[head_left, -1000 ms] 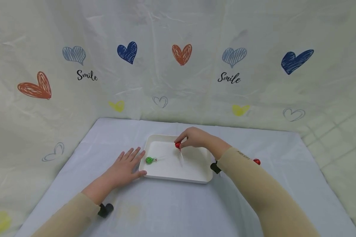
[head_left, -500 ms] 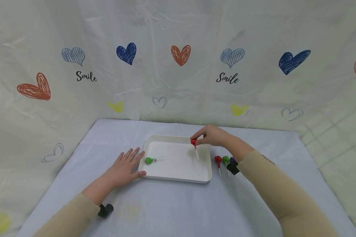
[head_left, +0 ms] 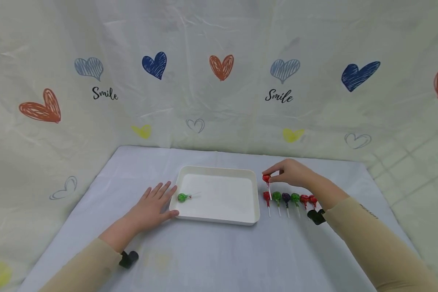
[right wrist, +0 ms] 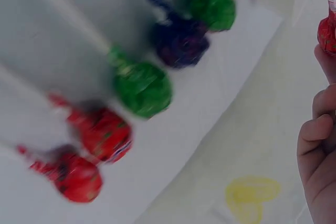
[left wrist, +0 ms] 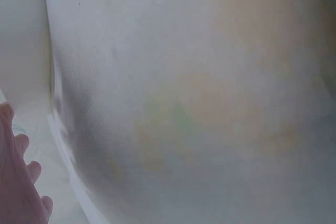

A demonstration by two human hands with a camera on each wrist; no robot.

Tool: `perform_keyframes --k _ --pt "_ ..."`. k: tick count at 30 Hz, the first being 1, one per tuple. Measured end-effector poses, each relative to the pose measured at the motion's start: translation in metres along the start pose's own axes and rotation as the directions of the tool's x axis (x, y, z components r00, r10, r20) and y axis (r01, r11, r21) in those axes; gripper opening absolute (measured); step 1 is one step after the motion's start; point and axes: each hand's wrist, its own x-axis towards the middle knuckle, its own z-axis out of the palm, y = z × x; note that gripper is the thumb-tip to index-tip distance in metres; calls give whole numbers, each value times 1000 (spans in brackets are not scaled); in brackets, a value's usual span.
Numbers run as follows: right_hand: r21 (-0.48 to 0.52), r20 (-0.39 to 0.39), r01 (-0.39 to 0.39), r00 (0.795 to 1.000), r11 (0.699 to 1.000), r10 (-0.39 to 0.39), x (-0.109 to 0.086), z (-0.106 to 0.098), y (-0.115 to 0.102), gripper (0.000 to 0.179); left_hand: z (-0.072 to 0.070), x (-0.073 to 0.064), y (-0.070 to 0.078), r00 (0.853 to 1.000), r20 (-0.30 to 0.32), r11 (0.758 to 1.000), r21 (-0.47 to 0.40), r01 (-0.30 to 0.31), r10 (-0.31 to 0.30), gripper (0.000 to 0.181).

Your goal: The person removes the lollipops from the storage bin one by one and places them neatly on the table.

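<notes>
My right hand (head_left: 290,172) pinches a red lollipop (head_left: 266,178) by its wrapped head, with the stick hanging down, just beyond the right end of a white tray (head_left: 219,222). In the right wrist view the same red lollipop (right wrist: 326,35) shows at the right edge, by the fingertips. Fingers spread, my left hand (head_left: 152,207) rests at the tray's left edge. One green lollipop (head_left: 182,197) lies inside the tray near that hand, its stick pointing right. In the left wrist view, only part of the left hand (left wrist: 21,177) shows at the lower left.
Right of the tray several lollipops lie in a row, sticks toward me: a red one (head_left: 267,196), a green one (head_left: 276,196), a purple one (head_left: 286,197), another green one (head_left: 295,198) and further red ones (head_left: 304,199). A white cloth (head_left: 211,259) covers the table.
My right hand has lifted the red lollipop out from over the tray and carried it right, past the tray's edge. The row of lollipops has come into view. The left hand has stayed put.
</notes>
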Motion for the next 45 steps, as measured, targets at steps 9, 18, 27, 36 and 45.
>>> perform_keyframes --k 9,18,27,36,45 --pt "4 -20 -106 994 994 106 -39 -10 43 33 -2 -1 -1 1000 -8 1000 9 3 -3 92" --pt "-45 -49 -120 992 992 118 -78 -19 91 33 1 0 -4 1000 -13 1000 8 4 -4 94" --pt "-50 -19 -161 987 986 160 -94 -23 117 36 1 -2 -4 1000 -2 1000 16 17 -16 95" --pt "-29 20 -194 981 981 195 -90 -10 138 30 3 2 -5 1000 20 1000 9 23 -23 96" --pt "-26 7 -209 978 978 209 -90 -4 141 30 5 4 -5 999 29 999 17 31 -31 98"
